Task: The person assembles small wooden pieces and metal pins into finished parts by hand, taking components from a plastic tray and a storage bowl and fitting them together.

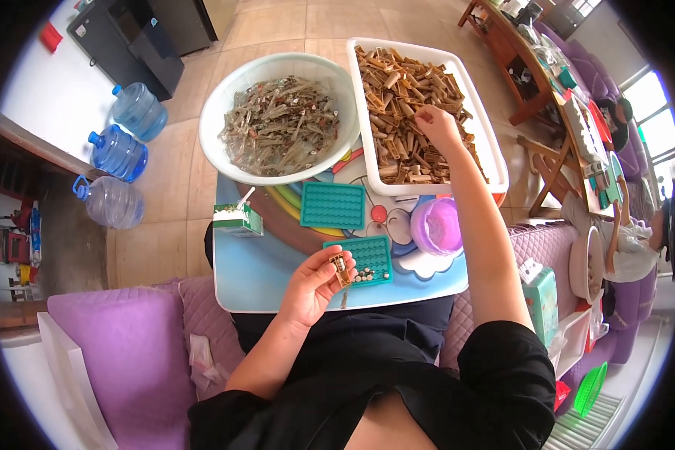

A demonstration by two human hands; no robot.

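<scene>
My left hand (307,289) pinches a small glossy brown-and-gold piece (340,270) upright above the table; a thin strand hangs below it. The white rectangular tray (490,154) is piled with loose brown, tube-like pieces (397,90). My right hand (436,127) reaches into that pile with its fingers bent together; whatever they grip is too small to make out. Just beside my left hand lies a teal dimpled tray (379,251) with several small whitish bits at its near end. A second teal dimpled tray (333,205) lies farther back.
A round whitish basin (216,154) of clear slim pieces stands left of the tray. A purple basket (436,225) and a green carton (238,219) are on the patterned table (262,289). Water bottles (120,154) stand on the floor at left. Another person (631,244) sits far right.
</scene>
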